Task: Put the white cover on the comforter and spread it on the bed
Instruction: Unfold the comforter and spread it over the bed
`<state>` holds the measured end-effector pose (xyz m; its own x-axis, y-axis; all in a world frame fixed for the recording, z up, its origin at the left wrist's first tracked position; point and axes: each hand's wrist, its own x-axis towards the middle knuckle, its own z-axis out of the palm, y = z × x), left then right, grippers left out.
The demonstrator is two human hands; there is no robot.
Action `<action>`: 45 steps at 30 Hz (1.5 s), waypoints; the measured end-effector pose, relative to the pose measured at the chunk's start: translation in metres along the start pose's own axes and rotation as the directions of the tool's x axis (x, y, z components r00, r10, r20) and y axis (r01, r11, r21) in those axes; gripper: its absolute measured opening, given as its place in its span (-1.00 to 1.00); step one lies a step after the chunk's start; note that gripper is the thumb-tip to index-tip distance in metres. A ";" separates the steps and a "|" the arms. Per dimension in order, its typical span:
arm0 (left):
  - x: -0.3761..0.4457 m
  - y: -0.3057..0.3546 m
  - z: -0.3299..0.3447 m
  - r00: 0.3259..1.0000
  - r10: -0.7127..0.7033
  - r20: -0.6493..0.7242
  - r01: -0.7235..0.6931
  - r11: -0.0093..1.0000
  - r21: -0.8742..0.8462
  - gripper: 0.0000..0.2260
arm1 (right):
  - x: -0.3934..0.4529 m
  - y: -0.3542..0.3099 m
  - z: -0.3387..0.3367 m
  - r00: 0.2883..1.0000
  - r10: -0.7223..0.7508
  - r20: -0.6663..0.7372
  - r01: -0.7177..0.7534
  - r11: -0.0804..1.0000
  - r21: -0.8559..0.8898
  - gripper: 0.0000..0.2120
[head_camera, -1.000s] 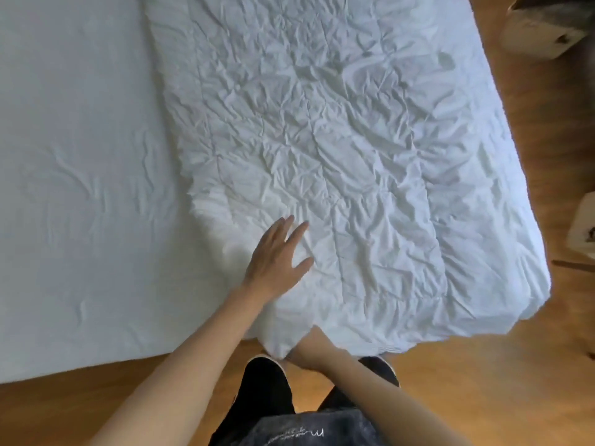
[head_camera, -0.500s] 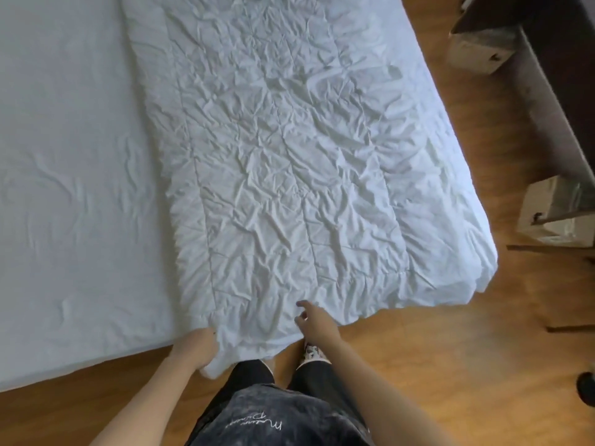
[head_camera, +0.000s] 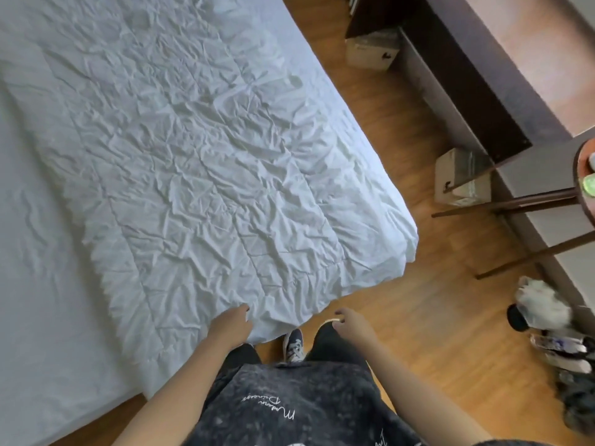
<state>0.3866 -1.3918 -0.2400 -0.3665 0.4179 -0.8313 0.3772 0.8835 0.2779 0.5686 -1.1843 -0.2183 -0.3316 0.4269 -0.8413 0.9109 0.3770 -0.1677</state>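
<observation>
Comforter (head_camera: 206,175) is laid uncovered on bed (head_camera: 29,284); no cover is seen. Left hand (head_camera: 232,325) touches its 6 o'clock hem, grip untellable; right hand (head_camera: 352,325) hangs loose, empty.

The bed (head_camera: 38,284), in a smooth white sheet, carries the crumpled comforter (head_camera: 199,162) over its right part. Two boxes (head_camera: 370,51) stand on the wood floor (head_camera: 402,317) beside it, with blurred items, perhaps bottles (head_camera: 560,346).

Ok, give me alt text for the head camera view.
A person stands at the foot of a bed, left hand at the edge of a wrinkled white comforter lying along its right side, right hand free above the wooden floor.
</observation>
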 end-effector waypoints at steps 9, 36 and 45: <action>0.051 0.083 -0.008 0.998 -0.048 -0.037 0.051 0.996 0.070 -0.61 | 0.075 0.037 -0.093 0.999 -0.034 0.012 0.033 0.995 0.092 -0.59; 0.337 0.466 0.129 0.745 -0.521 -0.418 0.396 0.848 -0.351 0.00 | 0.392 0.123 -0.231 0.967 -0.253 -0.013 0.250 0.945 0.210 -0.45; 0.314 0.419 0.090 0.723 -0.566 -0.396 0.289 0.769 -0.570 -0.51 | 0.352 0.096 -0.222 0.954 -0.285 0.089 0.257 0.936 0.240 -0.54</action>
<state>0.5065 -0.9094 -0.4275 -0.8156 -0.1137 -0.5674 -0.3007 0.9210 0.2478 0.4845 -0.8156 -0.4161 -0.5544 0.2263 -0.8009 0.8262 0.2653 -0.4969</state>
